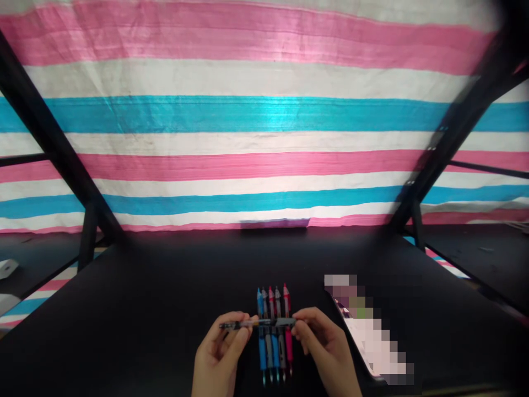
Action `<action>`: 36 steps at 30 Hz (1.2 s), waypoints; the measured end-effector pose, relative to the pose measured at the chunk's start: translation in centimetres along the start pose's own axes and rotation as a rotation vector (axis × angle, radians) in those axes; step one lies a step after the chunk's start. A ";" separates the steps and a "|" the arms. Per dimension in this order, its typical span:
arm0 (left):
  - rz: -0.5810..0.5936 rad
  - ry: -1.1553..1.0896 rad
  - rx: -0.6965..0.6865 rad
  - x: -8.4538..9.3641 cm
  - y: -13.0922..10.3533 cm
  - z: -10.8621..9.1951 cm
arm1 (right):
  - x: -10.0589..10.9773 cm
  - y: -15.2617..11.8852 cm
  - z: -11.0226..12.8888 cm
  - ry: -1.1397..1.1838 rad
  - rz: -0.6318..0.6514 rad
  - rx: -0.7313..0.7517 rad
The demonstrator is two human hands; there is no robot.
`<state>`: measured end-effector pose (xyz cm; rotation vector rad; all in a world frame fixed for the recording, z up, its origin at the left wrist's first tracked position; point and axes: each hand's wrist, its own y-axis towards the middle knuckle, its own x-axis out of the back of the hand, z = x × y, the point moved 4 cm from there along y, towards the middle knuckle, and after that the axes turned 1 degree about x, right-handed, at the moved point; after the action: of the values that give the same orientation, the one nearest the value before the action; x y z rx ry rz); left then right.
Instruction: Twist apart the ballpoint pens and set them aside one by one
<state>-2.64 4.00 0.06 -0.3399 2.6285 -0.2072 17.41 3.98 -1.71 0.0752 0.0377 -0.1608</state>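
A pen (264, 323) with a clear barrel and a grey part at its right end is held level between my two hands. My left hand (225, 347) pinches its clear barrel, while the fingertips of my right hand (320, 336) grip the grey end. Beneath it, several pens (263, 353) lie side by side on the black table, pointing away from me. Blue, grey and red or pink parts show on them. The held pen and my fingers cover the middle of the row.
A pixelated flat object with a pale edge (367, 336) lies right of my right hand on the black table (165, 286). Dark frame bars slope up on both sides. A striped sheet (264, 116) hangs behind. White objects (8, 269) sit at the far left.
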 end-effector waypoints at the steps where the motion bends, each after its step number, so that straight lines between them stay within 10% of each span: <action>1: -0.015 -0.015 -0.002 0.1 0.0 0.0 | 0.2 0.0 -0.3 0.026 -0.019 -0.002; 15: -0.113 -0.185 -0.045 1.1 0.9 0.9 | 2.1 -0.7 -1.3 0.376 -0.294 0.107; 36: -0.041 -0.132 -0.041 1.3 0.8 1.1 | 1.8 -0.9 -0.9 0.327 -0.241 0.128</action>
<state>-3.37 4.31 -1.67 -0.4069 2.5000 -0.1400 19.00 2.90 -2.74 0.2246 0.3641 -0.3903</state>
